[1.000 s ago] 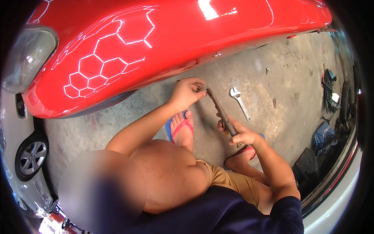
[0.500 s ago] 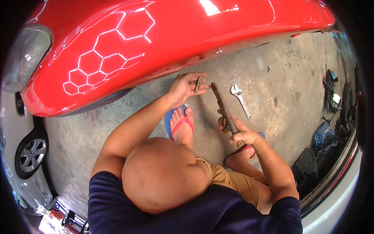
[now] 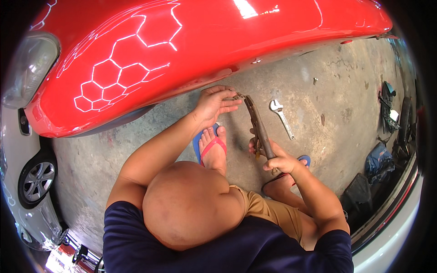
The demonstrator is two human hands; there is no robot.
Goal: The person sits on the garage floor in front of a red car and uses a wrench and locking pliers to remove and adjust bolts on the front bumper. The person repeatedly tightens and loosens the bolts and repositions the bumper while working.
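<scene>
- While the red car body panel (image 3: 191, 50) arches over the top of the view, a long rusty plier-like tool (image 3: 258, 129) lies slanted below its lower edge, above the concrete floor (image 3: 327, 136).
- Tool: brown, corroded metal, narrow; head end up near the panel's edge, handle end down toward the person.
- Right hand (image 3: 277, 160): fingers curled tight round the tool's handles, a firm closed grip.
- Left hand (image 3: 215, 102): at the tool's head, fingertips pinched about a small dark part there; what exactly it pinches is too small to tell, probably a fastener.
- Silver adjustable wrench (image 3: 282, 118): flat on the floor just right of the tool, apart from it, untouched.
- Feet: left foot in a blue sandal with red strap (image 3: 211, 148), near the tool on its left; second sandal (image 3: 302, 160) beside the right hand.
- Edges: panel rim close above the left hand; bare concrete to the right of the wrench; dark bags (image 3: 378, 161) and clutter at the far right edge; white car with wheel (image 3: 36, 182) at far left.
</scene>
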